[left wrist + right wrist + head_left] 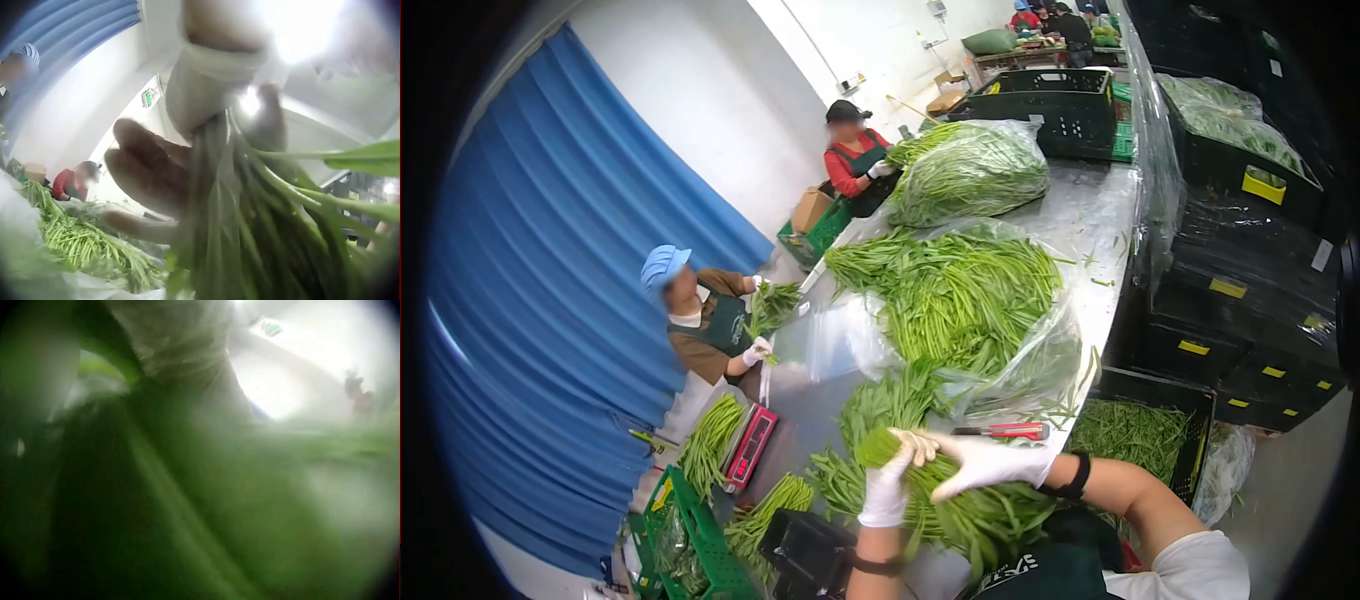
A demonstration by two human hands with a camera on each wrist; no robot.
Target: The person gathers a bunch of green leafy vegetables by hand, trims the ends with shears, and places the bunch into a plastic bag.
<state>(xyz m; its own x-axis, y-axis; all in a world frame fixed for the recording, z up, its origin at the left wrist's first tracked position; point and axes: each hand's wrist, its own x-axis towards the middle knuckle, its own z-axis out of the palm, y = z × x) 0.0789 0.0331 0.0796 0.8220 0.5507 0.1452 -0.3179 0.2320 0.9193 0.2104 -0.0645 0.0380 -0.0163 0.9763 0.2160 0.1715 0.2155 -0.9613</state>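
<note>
In the head view, a bunch of long-stemmed leafy greens (877,447), resembling water spinach, is held up with its cut stem ends toward the far left. My left hand (885,492), in a white glove, grips the stems; the left wrist view shows stems (215,187) running through it. My gloved right hand (995,465) wraps around the same bunch from the other side, thumb toward me. Its leaves hang toward my apron. Blurred leaves (169,500) fill most of the right wrist view, hiding the right fingers there.
A large heap of greens (970,290) lies on plastic across the metal table (1110,225). A red cutter (1015,431) lies near my right arm. At left are a red scale (750,445) bearing greens and a green crate (700,540). Two people work opposite; black crates (1230,330) stand at right.
</note>
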